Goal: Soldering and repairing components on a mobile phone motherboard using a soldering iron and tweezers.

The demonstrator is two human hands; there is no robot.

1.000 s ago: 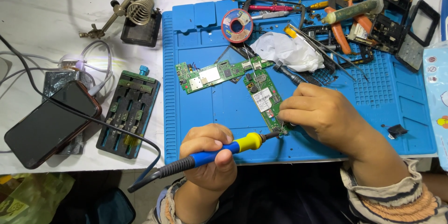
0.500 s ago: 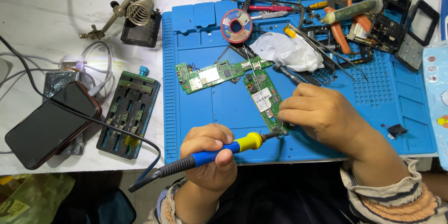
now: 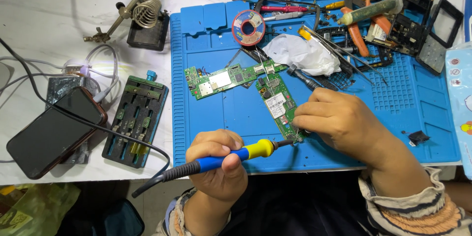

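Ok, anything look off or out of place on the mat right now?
Mostly the clutter: tools, phone frames and a crumpled tissue are heaped along the mat top edge. A small black scrap lies loose at the right. Nothing looks spilled or broken.

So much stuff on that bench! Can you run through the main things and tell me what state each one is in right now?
Soldering iron: gripped in left hand, tip at the board's lower end.
Green circuit board: bare, flat on blue mat, steadied by right hand.
Second circuit board: lying free on the mat.
Solder spool: flat, wire running toward the board.
Smartphone: screen dark, off the mat.
Iron stand: empty.
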